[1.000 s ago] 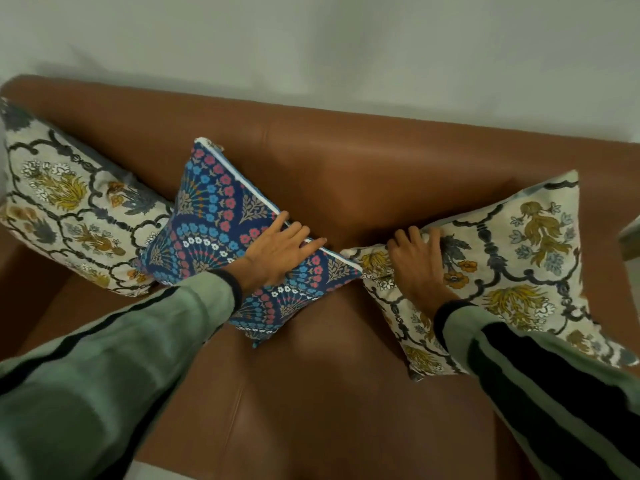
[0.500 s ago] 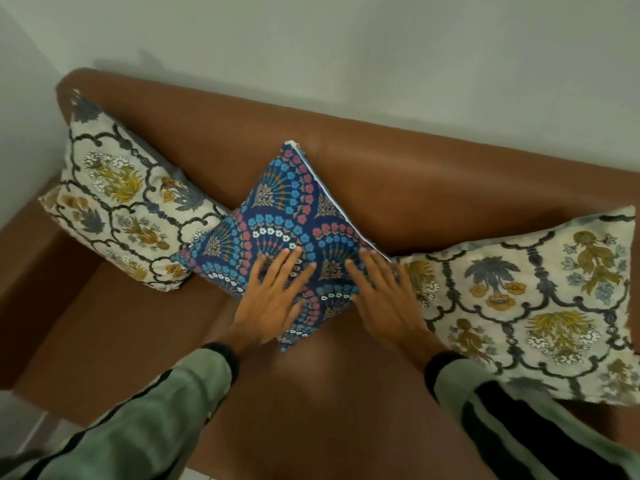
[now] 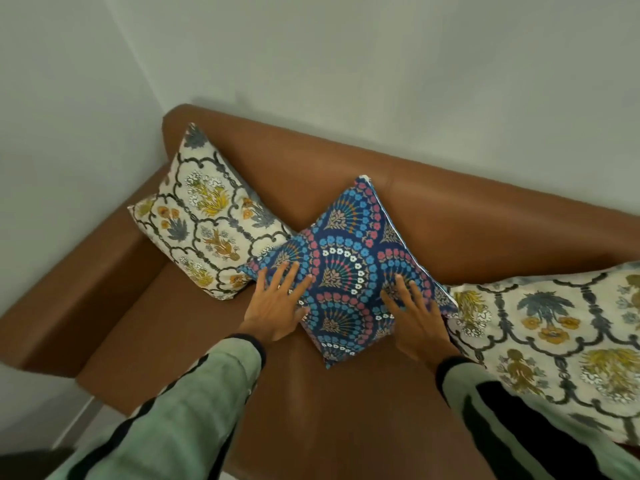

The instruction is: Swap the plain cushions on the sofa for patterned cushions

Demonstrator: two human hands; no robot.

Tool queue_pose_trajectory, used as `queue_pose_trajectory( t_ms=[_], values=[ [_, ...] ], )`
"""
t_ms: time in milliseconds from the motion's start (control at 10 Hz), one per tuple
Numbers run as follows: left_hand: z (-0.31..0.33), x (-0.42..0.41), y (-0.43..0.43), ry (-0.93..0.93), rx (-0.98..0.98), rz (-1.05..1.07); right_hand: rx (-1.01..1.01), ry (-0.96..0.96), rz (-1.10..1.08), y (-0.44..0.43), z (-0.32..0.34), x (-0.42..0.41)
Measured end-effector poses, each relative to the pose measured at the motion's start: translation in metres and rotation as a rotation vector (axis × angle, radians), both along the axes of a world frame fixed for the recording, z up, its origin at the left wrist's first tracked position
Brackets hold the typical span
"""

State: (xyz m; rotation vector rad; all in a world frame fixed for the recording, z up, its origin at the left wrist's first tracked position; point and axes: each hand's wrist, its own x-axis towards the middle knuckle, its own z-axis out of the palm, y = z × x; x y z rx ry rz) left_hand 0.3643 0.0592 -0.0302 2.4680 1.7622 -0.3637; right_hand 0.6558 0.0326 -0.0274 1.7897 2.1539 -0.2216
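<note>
Brown sofa (image 3: 346,410) carries three patterned cushions. Both hands, left hand (image 3: 277,311) and right hand (image 3: 417,323), lie flat with fingers spread on the blue cushion (image 3: 349,268), gripping nothing. It stands on one corner between them.

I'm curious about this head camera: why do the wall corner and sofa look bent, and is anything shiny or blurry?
Head view: the wide-angle lens bows the wall corner and the brown sofa; soft glare streaks the sofa's backrest and seat; the blue cushion is fairly sharp, while the green sleeves near the bottom edge look soft and smeared.
</note>
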Motion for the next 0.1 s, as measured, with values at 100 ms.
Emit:
queue_pose_trajectory(
  t_ms=[100],
  values=[
    [0.0479, -0.0108, 0.0048, -0.017, 0.089, 0.017, 0.061, -0.001, 0.036, 0.0072, 0.0381, -0.0038]
  ],
)
